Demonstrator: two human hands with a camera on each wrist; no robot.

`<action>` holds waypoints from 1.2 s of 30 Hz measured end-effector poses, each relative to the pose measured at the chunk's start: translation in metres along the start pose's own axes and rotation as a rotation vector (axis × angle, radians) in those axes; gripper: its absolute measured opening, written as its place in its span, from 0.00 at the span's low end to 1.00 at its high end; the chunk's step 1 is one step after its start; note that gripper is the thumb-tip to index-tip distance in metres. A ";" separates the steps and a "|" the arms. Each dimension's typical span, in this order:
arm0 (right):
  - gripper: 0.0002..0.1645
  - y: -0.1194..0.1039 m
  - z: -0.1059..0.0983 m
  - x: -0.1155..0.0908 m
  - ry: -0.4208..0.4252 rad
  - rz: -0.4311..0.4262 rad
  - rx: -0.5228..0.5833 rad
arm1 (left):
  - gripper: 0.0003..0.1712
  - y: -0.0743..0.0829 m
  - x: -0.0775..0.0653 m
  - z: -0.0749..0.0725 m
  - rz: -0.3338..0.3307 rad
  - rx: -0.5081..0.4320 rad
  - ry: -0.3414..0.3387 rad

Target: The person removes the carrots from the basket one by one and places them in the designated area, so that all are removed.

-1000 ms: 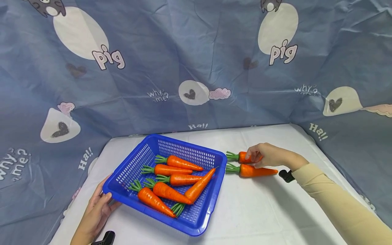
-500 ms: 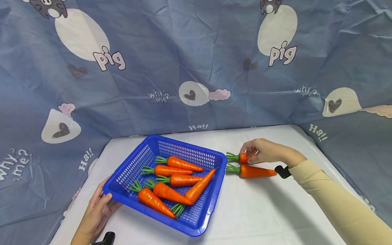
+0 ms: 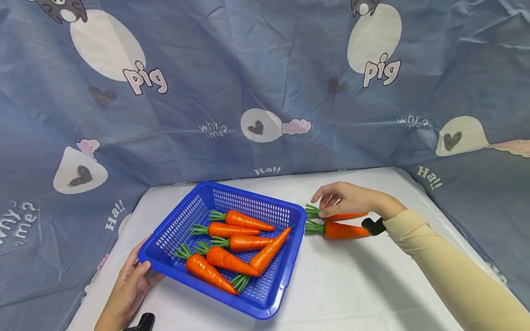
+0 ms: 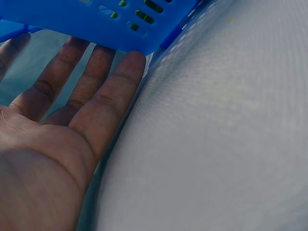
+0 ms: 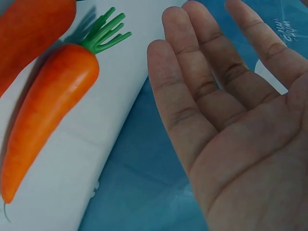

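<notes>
A blue plastic basket (image 3: 238, 305) with slotted walls stands left of centre in the head view, several carrots (image 3: 227, 259) lying inside. My left hand (image 3: 128, 285) holds its near left corner, thumb on the rim. In the left wrist view, fairly straight fingers (image 4: 106, 108) touch the basket wall (image 4: 91, 26) from outside. To the right, two carrots lie on the cloth side by side, a back one (image 3: 349, 215) and a front one (image 3: 343, 230). My right hand (image 3: 348, 198) hovers over the back carrot, partly covering it; the right wrist view shows its fingers (image 5: 178, 106) extended, holding nothing.
A white cloth (image 3: 331, 285) covers the table. Behind and at both sides rises a blue printed curtain (image 3: 215, 69). The right forearm (image 3: 451, 266) reaches in from the lower right. Both carrots' green tops point towards the basket's right rim.
My right hand has shifted left along the back carrot, off its body towards its green top, with its fingers loosened. The left hand, basket and carrots have stayed put.
</notes>
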State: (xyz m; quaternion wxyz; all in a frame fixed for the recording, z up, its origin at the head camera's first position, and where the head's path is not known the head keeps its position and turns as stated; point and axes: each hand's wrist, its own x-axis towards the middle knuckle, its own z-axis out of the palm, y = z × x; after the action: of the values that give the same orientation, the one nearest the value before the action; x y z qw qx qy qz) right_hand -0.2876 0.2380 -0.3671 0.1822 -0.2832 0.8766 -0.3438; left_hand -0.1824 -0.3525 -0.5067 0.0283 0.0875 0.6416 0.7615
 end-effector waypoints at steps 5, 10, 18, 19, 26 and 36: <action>0.21 -0.005 0.001 0.005 0.003 0.011 -0.008 | 0.33 0.001 0.000 0.001 -0.013 0.013 0.023; 0.21 -0.013 0.002 0.009 0.007 0.020 -0.026 | 0.33 0.001 0.000 0.001 -0.007 0.023 0.020; 0.22 -0.022 0.001 0.018 0.021 0.005 -0.042 | 0.33 0.002 0.000 0.001 0.001 0.011 0.019; 0.22 -0.023 0.001 0.019 0.018 0.004 -0.039 | 0.33 0.002 0.000 0.001 -0.001 0.011 0.020; 0.24 -0.034 0.004 0.028 -0.005 -0.005 -0.044 | 0.33 0.002 -0.001 0.000 -0.002 0.013 0.028; 0.27 -0.045 0.012 0.039 -0.020 -0.025 -0.028 | 0.32 0.003 -0.001 0.001 -0.030 0.035 0.052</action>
State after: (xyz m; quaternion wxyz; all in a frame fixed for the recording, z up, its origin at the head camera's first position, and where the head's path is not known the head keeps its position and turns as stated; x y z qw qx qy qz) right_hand -0.2950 0.1805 -0.3482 0.1824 -0.3003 0.8759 -0.3308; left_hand -0.1810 -0.3522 -0.5040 0.0215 0.0583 0.6565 0.7517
